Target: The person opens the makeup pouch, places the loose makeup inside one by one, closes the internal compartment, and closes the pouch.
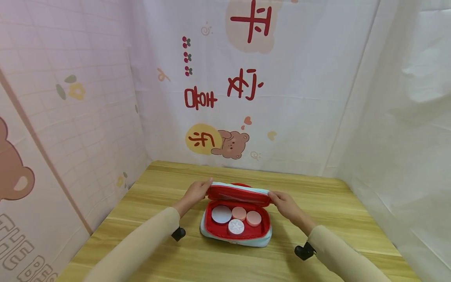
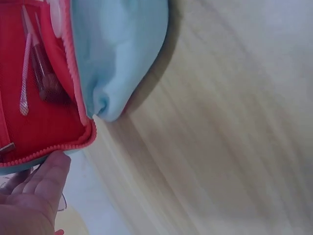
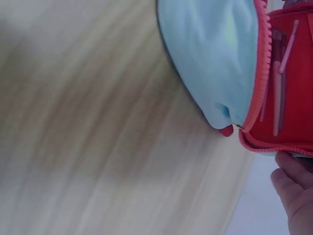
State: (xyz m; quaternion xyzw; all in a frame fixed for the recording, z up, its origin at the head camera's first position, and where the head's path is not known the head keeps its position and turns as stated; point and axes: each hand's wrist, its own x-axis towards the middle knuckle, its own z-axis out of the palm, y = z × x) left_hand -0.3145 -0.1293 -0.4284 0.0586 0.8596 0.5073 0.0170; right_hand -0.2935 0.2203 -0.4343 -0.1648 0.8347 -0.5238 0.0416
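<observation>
A light-blue zippered cosmetic bag with a red lining lies unzipped on the table, its lid raised at the back. Inside stand a large white round container, two pink round containers and a white one with a star. The left hand grips the lid's left corner, while the right hand holds the right corner. In the left wrist view, a brush and a thin pink stick sit in the lid's mesh pocket. Slim tools show there in the right wrist view.
The bag rests on a wood-grain table. A white printed cloth hangs behind the table, with more cloth along both sides. Black devices are strapped at both wrists.
</observation>
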